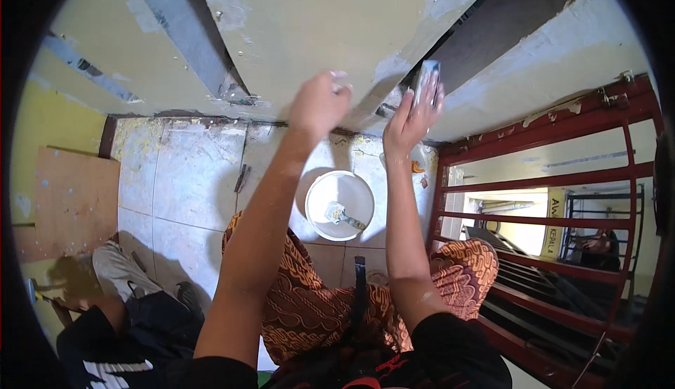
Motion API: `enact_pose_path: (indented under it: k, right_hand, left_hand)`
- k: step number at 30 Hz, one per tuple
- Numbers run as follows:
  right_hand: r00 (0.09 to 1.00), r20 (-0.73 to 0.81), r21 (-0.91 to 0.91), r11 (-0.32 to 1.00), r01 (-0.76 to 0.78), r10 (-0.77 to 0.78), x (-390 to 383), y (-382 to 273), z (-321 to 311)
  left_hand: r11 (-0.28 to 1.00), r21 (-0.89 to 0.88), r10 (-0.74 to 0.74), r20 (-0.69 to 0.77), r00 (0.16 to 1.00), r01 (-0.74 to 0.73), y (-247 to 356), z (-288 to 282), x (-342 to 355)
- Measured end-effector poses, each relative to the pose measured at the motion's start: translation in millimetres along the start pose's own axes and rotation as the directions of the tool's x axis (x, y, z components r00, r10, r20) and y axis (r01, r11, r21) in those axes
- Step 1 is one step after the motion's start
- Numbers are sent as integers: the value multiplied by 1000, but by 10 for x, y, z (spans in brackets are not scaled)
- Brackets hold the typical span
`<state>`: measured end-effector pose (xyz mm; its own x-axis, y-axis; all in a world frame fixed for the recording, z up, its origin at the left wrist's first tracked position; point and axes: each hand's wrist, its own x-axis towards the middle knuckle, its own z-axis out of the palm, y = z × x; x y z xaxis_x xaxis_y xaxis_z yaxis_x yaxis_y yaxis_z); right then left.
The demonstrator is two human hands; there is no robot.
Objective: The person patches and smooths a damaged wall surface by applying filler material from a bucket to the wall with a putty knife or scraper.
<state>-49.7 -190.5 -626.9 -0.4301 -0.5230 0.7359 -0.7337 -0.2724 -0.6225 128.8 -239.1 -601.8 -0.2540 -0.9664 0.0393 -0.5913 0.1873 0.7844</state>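
My right hand (411, 122) is raised at the wall's lower part. It grips a flat, grey-blue scraper (429, 72), with the fingers laid along it and whitish smears on them. Left of it, my left hand (320, 107) is in front of the pale yellow wall (302, 30), its fingers curled in and whitened at the tips. Whatever it may hold is hidden. Below and between my forearms, a white bucket (310, 195) stands on the floor. Inside it lies a putty knife (351, 221) beside some white paste.
Dark slanted openings (510, 30) cut through the patched wall. Red metal bars (534, 179) run along the right. At lower left sits another person (140, 319), one hand near a handled tool (46, 296). A brown board (76, 202) leans behind them. Tiles (193, 171) cover the floor.
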Motion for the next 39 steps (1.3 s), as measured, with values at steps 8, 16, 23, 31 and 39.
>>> enact_pose_path:
  k: [8,16,23,31,39]
  right_hand:
    - [826,355,-421,714,560,-438,-275,817,455]
    - [805,361,-472,653,592,-470,-193,946,396]
    - [828,380,-468,686,556,-412,-147,1094,384]
    - [823,404,-501,656,564,-398,-75,913,239]
    - [907,314,-602,679,420,-282,-293,889,317]
  left_hand:
    - [898,-430,-158,-104,982,99,126,-195,71]
    - [921,-388,-69,-89,994,29,439,-50,-18]
    - [891,-454,-41,-60,997,10,287,57,29]
    - [825,-564,-94,-72,993,37,201,58,146]
    - [847,-529,-90,-45,995,53,279,50,108]
